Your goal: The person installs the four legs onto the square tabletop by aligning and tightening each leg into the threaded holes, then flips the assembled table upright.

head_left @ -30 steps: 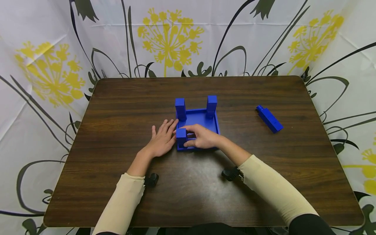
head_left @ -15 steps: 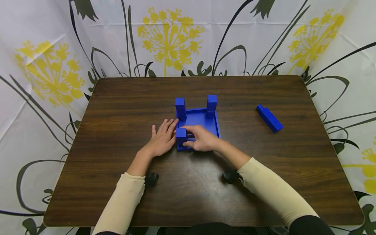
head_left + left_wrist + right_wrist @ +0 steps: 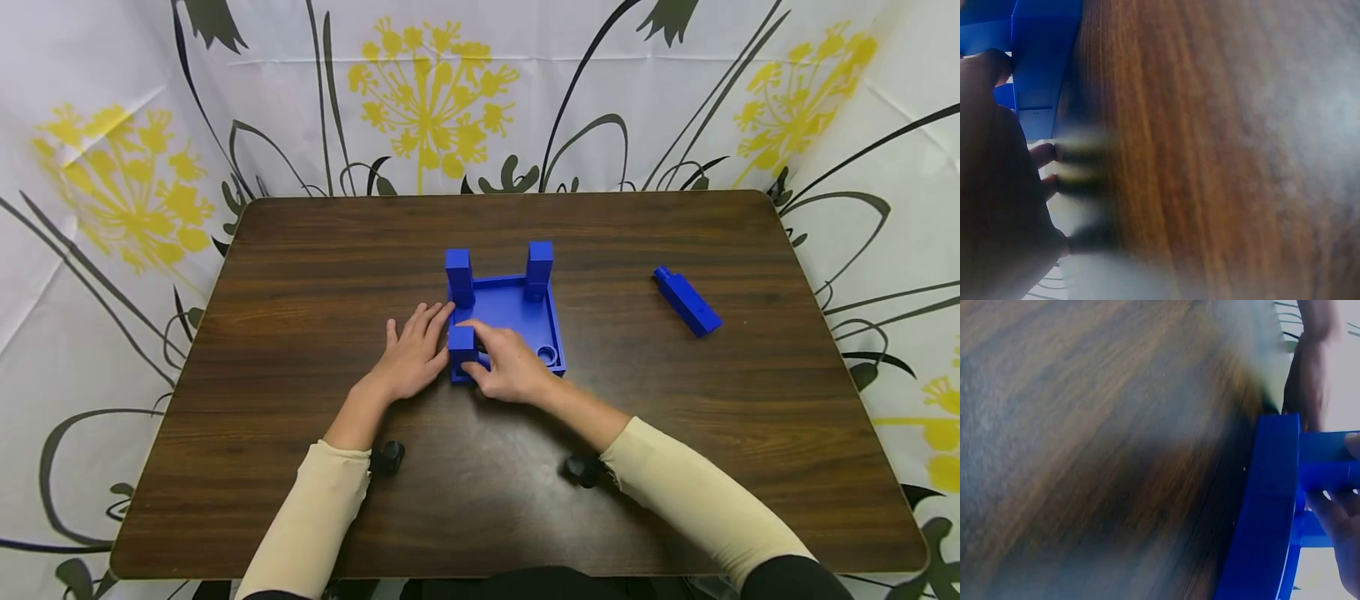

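A square blue tabletop (image 3: 510,310) with a raised rim lies upside down on the wooden table. Two blue legs stand upright at its back corners, a back left leg (image 3: 460,277) and a back right leg (image 3: 538,271). My right hand (image 3: 513,364) grips the front left leg (image 3: 462,343), thumb on its near side and fingers behind. A round socket (image 3: 547,356) shows in the front right corner. My left hand (image 3: 408,358) lies with straight, spread fingers along the tabletop's left side. In the right wrist view the tabletop's side (image 3: 1266,506) stands beside my fingers.
A loose blue leg (image 3: 687,302) with a narrow threaded end lies on the wooden table (image 3: 337,250) to the right. A patterned cloth (image 3: 300,92) hangs behind the table. Each wrist carries a small black camera.
My right hand has turned around the front left leg, its wrist shifting nearer to me and left. The front right socket has come into view. My left hand has stayed put.
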